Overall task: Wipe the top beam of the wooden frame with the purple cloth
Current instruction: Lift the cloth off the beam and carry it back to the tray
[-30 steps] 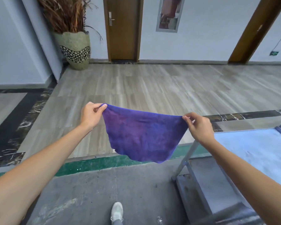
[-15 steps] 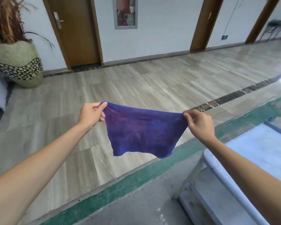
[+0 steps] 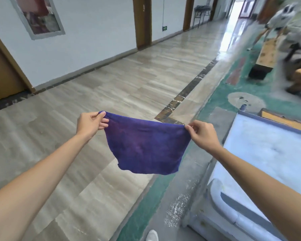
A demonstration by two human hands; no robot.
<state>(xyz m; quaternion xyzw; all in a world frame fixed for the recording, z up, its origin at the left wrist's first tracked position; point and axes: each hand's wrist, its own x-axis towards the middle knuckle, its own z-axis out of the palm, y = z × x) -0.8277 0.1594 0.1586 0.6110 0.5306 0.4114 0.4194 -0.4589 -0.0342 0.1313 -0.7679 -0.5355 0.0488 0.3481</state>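
Observation:
The purple cloth hangs spread out in front of me over the hallway floor. My left hand pinches its upper left corner and my right hand pinches its upper right corner. The cloth's lower edge dangles free. Blurred wooden pieces stand at the far right; I cannot tell whether they belong to the wooden frame or where its top beam is.
A pale padded cart or table top with a grey metal frame stands close on my right. A green floor strip runs along it. A white wall with brown doors lines the left side. My white shoe shows below.
The view has swung to the right, down the hallway; the vase and first door have left the view. Both hands still hold the cloth spread, unchanged.

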